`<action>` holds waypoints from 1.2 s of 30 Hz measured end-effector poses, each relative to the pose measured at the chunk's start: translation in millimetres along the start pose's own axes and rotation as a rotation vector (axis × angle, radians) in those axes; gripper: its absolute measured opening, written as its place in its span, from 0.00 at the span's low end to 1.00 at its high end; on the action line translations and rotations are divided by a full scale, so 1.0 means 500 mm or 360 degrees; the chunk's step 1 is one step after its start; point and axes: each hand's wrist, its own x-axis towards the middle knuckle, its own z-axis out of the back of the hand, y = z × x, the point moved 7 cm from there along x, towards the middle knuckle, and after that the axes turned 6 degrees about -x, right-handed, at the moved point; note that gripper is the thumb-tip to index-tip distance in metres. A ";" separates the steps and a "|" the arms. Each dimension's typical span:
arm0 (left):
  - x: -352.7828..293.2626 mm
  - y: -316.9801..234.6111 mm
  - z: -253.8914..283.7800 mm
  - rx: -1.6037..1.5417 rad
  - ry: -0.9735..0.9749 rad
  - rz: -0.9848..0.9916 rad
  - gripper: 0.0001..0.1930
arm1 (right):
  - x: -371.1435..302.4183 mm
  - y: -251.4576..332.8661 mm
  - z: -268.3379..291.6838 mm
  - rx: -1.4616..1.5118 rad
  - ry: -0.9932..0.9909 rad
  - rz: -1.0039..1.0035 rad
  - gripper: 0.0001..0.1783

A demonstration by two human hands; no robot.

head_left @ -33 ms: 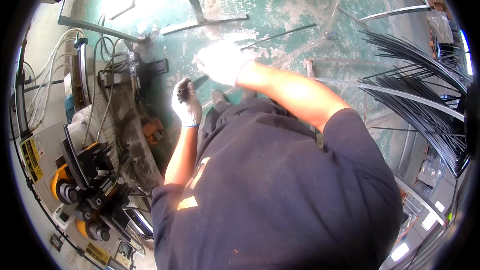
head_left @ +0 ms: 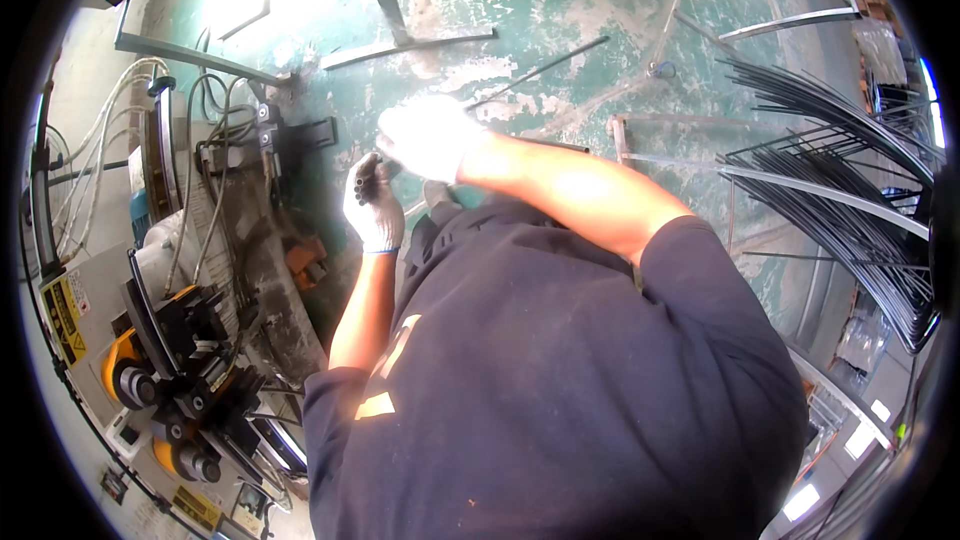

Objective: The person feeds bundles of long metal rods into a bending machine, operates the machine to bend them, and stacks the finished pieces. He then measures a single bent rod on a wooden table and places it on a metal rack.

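My left hand (head_left: 374,208), in a white glove, is closed around a small bundle of black tubes (head_left: 363,180), with their open ends showing between thumb and fingers. Close beside it, up and to the right, is my gloved right hand (head_left: 425,136), bleached by glare. A thin black rod (head_left: 540,73) slants from behind this hand toward the far right and lines up with the left hand's bundle. The right hand appears closed on the rod, though glare blurs its fingers. A short piece of another dark bar (head_left: 550,145) shows behind my right forearm.
Machinery with hoses (head_left: 225,140) and yellow-and-black rollers (head_left: 130,370) stands at my left. A metal stand foot (head_left: 410,48) rests on the worn green floor ahead. Many bent black rods (head_left: 830,200) hang in a rack at my right.
My right hand has moved slightly left and nearer to my left hand. The rod's far end has shifted left too, and a dark bar now shows behind my forearm. The left hand stays put.
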 end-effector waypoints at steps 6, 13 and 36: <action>-0.004 0.083 -0.022 -0.1685 0.0162 0.0657 0.19 | -0.003 0.086 -0.038 0.0288 -0.0005 0.0021 0.21; -0.005 0.030 0.015 -0.0201 0.0034 -0.0074 0.10 | -0.025 0.038 0.021 0.0390 0.0128 0.0062 0.28; 0.049 0.002 -0.016 0.0245 -0.0042 -0.0250 0.08 | -0.300 -0.336 0.088 -0.0509 0.0664 -0.0648 0.15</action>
